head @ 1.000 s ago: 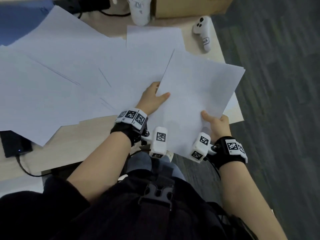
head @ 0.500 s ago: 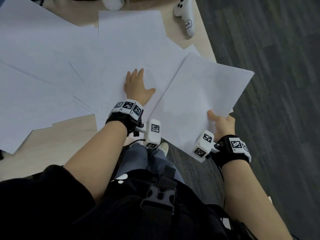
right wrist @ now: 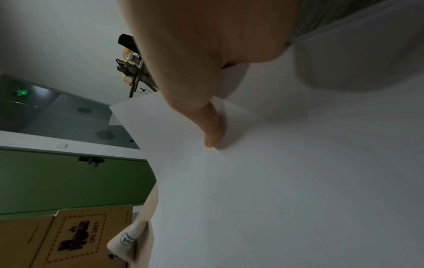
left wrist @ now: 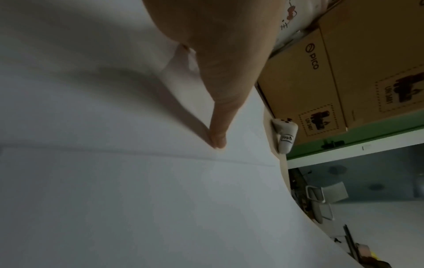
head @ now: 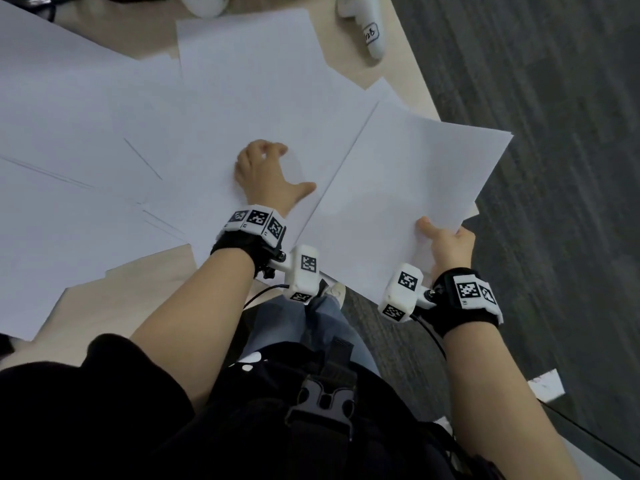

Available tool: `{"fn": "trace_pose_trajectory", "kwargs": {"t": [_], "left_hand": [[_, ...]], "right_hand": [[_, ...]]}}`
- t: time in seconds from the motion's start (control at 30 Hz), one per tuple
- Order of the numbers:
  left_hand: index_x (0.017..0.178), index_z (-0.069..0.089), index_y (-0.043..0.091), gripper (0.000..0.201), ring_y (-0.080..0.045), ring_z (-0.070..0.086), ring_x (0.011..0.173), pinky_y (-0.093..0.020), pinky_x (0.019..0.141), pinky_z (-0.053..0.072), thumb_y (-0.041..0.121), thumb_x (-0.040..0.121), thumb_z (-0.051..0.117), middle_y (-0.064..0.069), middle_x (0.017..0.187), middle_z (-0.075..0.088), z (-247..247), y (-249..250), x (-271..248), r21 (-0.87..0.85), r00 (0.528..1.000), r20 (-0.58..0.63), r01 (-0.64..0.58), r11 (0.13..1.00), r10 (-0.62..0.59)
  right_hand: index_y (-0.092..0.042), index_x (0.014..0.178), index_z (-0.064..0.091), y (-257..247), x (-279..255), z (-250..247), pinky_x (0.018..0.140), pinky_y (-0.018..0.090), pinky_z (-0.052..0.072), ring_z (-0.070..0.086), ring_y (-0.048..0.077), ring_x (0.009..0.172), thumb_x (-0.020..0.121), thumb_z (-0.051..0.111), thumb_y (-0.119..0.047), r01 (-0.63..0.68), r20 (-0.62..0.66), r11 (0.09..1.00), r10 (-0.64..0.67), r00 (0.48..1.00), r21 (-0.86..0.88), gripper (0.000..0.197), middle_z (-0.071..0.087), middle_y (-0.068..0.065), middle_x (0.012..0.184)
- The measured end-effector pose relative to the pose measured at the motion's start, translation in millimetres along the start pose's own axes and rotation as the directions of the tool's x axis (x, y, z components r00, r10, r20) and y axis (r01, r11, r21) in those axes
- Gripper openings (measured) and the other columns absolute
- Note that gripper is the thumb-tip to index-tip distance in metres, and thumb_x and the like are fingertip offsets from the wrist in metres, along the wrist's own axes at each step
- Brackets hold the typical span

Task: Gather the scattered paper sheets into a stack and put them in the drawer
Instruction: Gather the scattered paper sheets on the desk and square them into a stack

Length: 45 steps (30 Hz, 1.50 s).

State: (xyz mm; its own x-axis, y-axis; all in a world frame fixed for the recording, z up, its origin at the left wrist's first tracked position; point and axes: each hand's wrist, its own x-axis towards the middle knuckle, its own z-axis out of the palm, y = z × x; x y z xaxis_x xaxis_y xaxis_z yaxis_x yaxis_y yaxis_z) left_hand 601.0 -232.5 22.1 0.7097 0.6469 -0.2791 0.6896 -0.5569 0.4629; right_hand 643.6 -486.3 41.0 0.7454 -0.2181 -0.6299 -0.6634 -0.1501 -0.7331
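Observation:
Several white paper sheets lie spread and overlapping on the light wooden table. My left hand rests on the sheet near the table's front edge, fingers bent with their tips on the paper and thumb stretched out to the right. The left wrist view shows that thumb pressing flat paper. My right hand pinches the near right corner of a lifted sheet that juts out past the table's right edge, with the thumb on top. No drawer is in view.
A white controller lies at the table's far right corner, and another white object sits at the top edge. Cardboard boxes stand behind the table. Dark carpet lies to the right.
My left hand let go of the lifted sheet, moved left onto the sheets on the table, lay flat, then bent its fingers. My right hand carried the lifted sheet slightly right.

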Motion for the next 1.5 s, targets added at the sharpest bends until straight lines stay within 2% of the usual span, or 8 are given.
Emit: {"fn": "trace_pose_trajectory", "kwargs": {"t": [0.2,0.63,0.93,1.07,1.23,1.33,1.4,1.5], "left_hand": [[0.107,0.058,0.021,0.051,-0.023,0.031,0.126,-0.035,0.1,0.03,0.039,0.063,0.079,0.0,0.127,0.042,6.6,14.7,1.8,0.059,0.991,0.096,-0.104,0.993,0.098],[0.14,0.033,0.021,0.069,-0.025,0.013,0.141,-0.042,0.105,0.02,0.028,0.078,0.063,0.006,0.155,0.017,23.2,69.8,46.8,0.16,0.93,0.286,-0.286,0.945,0.233],[0.114,0.049,0.023,0.046,-0.019,0.029,0.127,-0.031,0.092,0.025,0.007,0.071,0.057,0.004,0.127,0.045,29.8,93.6,65.4,0.003,0.965,0.229,-0.13,0.992,0.126],[0.106,0.035,0.023,0.045,-0.021,0.042,0.115,-0.029,0.085,0.027,0.002,0.073,0.056,0.006,0.102,0.057,21.9,90.6,66.8,-0.09,0.962,0.247,-0.093,0.992,0.113],[0.124,0.042,0.013,0.068,-0.026,0.052,0.115,-0.036,0.099,0.04,0.018,0.066,0.077,-0.007,0.129,0.045,4.0,84.9,70.8,0.003,0.948,0.31,-0.08,0.997,0.075],[0.09,0.057,0.009,0.036,-0.031,0.057,0.107,-0.038,0.094,0.037,0.023,0.067,0.081,-0.009,0.094,0.061,-8.9,85.4,68.9,0.146,0.904,0.416,-0.173,0.974,0.098],[0.061,0.039,0.013,0.042,-0.031,0.056,0.087,-0.036,0.085,0.033,0.021,0.07,0.079,-0.003,0.063,0.044,-15.6,82.9,66.1,0.222,0.889,0.448,-0.214,0.951,0.095],[0.055,0.024,0.016,0.052,-0.023,0.033,0.057,-0.025,0.06,0.028,0.015,0.074,0.071,-0.001,0.056,0.027,-23.9,74.2,62.9,0.206,0.882,0.454,-0.24,0.949,0.125]], "right_hand": [[-0.018,0.077,0.063,-0.5,-4.1,0.3,0.083,0.038,0.052,0.062,0.014,0.074,0.083,0.068,-0.003,-0.036,0.008,0.998,0.036,0.999,0.047,0.017,0.066,-0.002,0.082],[-0.012,0.08,0.068,-5.0,4.5,-5.3,0.084,0.041,0.054,0.065,0.02,0.08,0.084,0.066,-0.003,0.002,0.034,0.992,-0.006,0.999,0.125,0.01,0.069,0.002,0.085],[-0.013,0.082,0.068,-6.4,14.9,-8.5,0.084,0.044,0.053,0.066,0.018,0.078,0.084,0.067,-0.004,-0.07,0.054,0.987,0.063,0.997,0.148,0.01,0.07,0.002,0.085],[-0.012,0.081,0.068,-6.3,13.3,-9.5,0.092,0.054,0.05,0.065,0.024,0.083,0.084,0.068,-0.005,-0.095,0.06,0.985,0.087,0.994,0.147,0.008,0.07,0.004,0.087],[-0.012,0.083,0.069,-4.3,5.2,-10.7,0.093,0.056,0.05,0.066,0.025,0.085,0.083,0.068,-0.006,-0.11,0.065,0.986,0.102,0.993,0.129,0.006,0.071,0.004,0.088],[-0.012,0.084,0.069,-4.1,-1.6,-9.6,0.092,0.055,0.05,0.066,0.025,0.086,0.084,0.067,-0.006,-0.112,0.069,0.985,0.104,0.992,0.13,0.006,0.071,0.004,0.088],[-0.011,0.085,0.068,-5.2,-6.2,-9.5,0.091,0.052,0.051,0.066,0.024,0.085,0.085,0.066,-0.005,-0.119,0.071,0.983,0.11,0.991,0.139,0.006,0.07,0.004,0.088],[-0.01,0.089,0.067,-9.4,-12.1,-9.0,0.089,0.048,0.052,0.066,0.025,0.088,0.085,0.066,-0.005,-0.123,0.076,0.983,0.113,0.991,0.138,0.006,0.07,0.003,0.09]]}}
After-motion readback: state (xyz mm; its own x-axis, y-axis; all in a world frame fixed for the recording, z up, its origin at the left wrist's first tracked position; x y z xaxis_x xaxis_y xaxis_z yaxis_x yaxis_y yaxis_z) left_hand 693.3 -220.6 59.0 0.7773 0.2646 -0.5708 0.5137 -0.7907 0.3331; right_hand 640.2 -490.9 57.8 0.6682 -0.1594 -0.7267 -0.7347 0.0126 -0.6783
